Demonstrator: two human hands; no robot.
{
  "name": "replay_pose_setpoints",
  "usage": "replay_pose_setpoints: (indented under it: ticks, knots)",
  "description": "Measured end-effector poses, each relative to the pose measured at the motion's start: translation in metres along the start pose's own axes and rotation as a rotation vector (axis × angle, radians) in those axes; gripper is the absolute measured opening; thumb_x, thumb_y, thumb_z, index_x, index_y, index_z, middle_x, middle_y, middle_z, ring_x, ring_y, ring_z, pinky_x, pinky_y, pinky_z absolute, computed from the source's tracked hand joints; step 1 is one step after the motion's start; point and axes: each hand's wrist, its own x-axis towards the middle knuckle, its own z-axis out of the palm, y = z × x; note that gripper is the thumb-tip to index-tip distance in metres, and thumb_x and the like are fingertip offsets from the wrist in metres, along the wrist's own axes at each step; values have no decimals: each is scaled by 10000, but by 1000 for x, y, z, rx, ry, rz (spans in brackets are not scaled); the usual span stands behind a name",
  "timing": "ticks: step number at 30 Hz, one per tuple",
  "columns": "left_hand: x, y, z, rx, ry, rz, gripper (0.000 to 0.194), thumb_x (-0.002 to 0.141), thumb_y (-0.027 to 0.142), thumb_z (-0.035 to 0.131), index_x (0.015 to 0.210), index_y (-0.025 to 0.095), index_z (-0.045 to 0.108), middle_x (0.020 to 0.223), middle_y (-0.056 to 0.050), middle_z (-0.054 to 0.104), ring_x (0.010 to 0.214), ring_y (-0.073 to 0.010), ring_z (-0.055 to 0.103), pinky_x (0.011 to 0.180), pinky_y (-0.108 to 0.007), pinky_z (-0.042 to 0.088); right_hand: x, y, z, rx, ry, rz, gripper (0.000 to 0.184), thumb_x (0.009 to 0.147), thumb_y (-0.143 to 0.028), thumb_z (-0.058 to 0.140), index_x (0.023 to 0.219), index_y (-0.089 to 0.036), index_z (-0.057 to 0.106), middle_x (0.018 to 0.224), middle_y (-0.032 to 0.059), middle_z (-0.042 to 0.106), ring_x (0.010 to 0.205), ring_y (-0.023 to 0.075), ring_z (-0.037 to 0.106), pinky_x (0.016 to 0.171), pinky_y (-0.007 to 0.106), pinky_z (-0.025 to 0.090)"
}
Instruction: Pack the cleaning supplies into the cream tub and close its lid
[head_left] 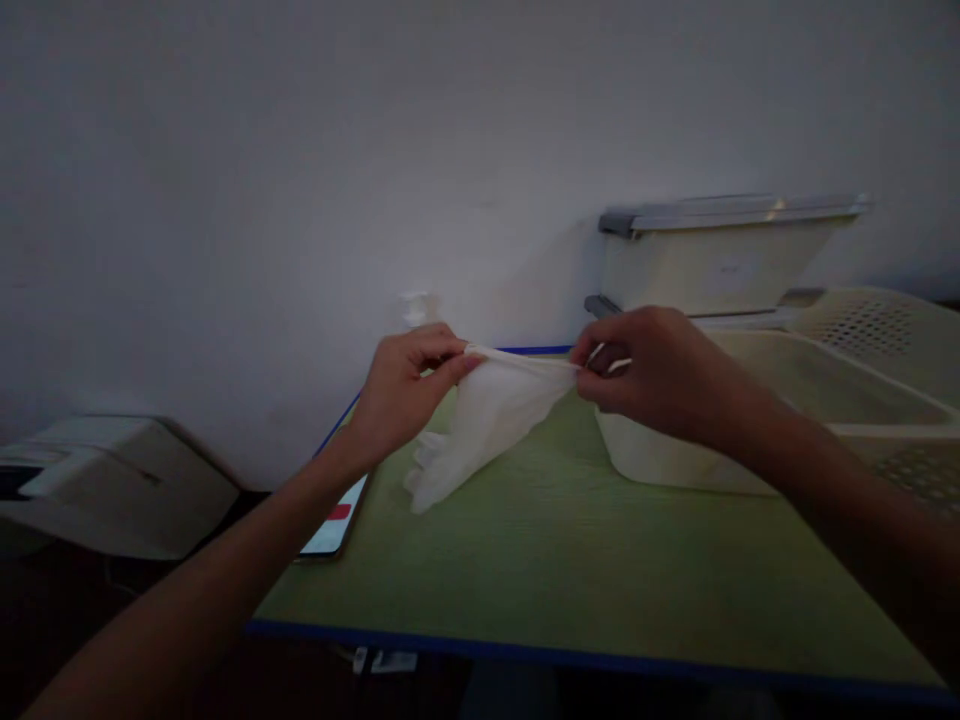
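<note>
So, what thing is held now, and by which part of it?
A white glove, by its open cuff edge: the left hand pinches one side, the right hand the other.

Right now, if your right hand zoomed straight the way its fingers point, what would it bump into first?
The right hand points left along the edge of the white glove it pinches, so it would probably bump the left hand at the other end, though depth is hard to judge.

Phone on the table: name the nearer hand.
Left. The left hand is beyond and right of the phone; the right hand is farther right, by the pale bin.
</note>
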Motion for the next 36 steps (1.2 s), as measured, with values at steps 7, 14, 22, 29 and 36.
replay_pose_setpoints:
  ticks: [7, 14, 22, 29, 36]
  knots:
    - [44, 13, -21, -175, 122, -101, 197, 678, 144, 591, 481, 149, 591, 476, 37, 492, 483, -71, 426, 493, -194, 351, 55, -22, -55, 138, -78, 71, 160, 594, -15, 620, 536, -164, 636, 496, -1, 582, 484, 122, 550, 447, 225, 425]
    - [68, 21, -29, -310, 188, -126, 126, 676, 144, 627, 557, 103, 632, 491, 28, 523, 475, -55, 440, 515, -189, 384, 76, -31, -77, 402, -19, 237, 259, 681, 13, 596, 476, -144, 576, 530, 11, 564, 510, 101, 555, 519, 214, 491]
    - [65, 34, -23, -371, 158, -201, 105, 688, 139, 631, 589, 108, 645, 528, 28, 550, 494, -56, 461, 562, -207, 408, 55, -27, -81, 760, -73, 282, 306, 745, 88, 472, 571, -150, 553, 520, -11, 554, 485, 43, 525, 501, 121, 449]
    - [59, 39, -19, -416, 107, -268, 146, 706, 133, 610, 563, 121, 637, 527, 30, 555, 501, -59, 464, 569, -208, 394, 46, -10, -75, 640, -17, 140, 206, 679, 5, 610, 573, -166, 654, 621, 2, 635, 560, 62, 559, 587, 172, 475]
    - [57, 39, -16, -419, 110, -255, 133, 685, 183, 642, 564, 130, 654, 546, 19, 571, 516, -64, 461, 550, -206, 370, 42, -5, -76, 383, 113, -42, 36, 629, -156, 694, 606, -171, 669, 573, 0, 621, 511, 79, 501, 496, 217, 413]
